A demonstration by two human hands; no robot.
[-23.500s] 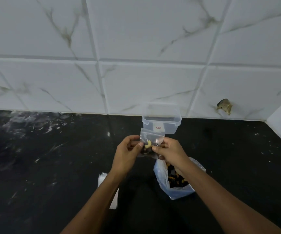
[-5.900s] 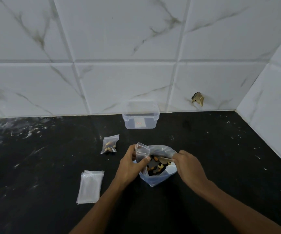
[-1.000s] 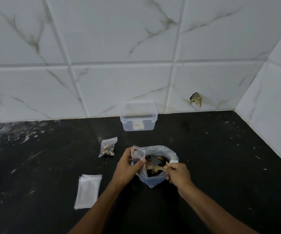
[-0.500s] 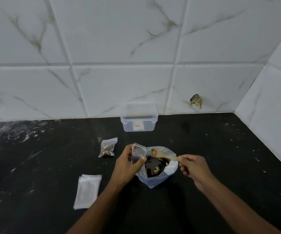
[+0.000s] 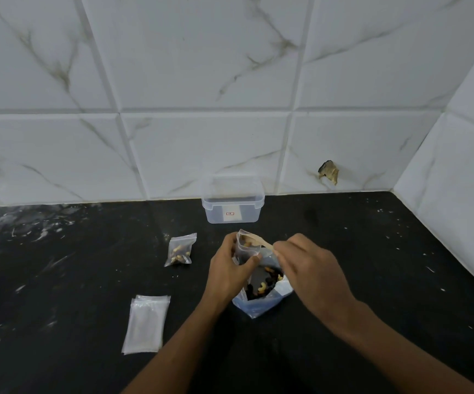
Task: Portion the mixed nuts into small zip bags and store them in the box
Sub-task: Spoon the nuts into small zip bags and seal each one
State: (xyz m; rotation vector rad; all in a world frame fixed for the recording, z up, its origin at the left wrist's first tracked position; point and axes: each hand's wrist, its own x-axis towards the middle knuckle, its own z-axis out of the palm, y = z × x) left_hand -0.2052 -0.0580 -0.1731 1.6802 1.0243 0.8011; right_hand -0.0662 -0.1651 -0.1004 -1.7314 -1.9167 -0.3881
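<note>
My left hand (image 5: 228,268) holds a small clear zip bag (image 5: 246,248) upright with its mouth open, just above the big plastic bag of mixed nuts (image 5: 263,291). My right hand (image 5: 307,265) pinches a small wooden spoon (image 5: 258,241) whose bowl is inside the small bag's mouth with a cashew on it. A filled, sealed small bag of nuts (image 5: 179,250) lies on the black counter to the left. The clear plastic box (image 5: 233,207) stands open against the wall behind the hands.
A flat stack of empty zip bags (image 5: 145,324) lies at the front left on the black counter (image 5: 59,280). White tiled walls close the back and right side, with a chipped spot (image 5: 328,172) in the tile.
My right hand has lifted the spoon out of the big nut bag and swung it left into the mouth of the small bag. My left hand kept the small bag steady.
</note>
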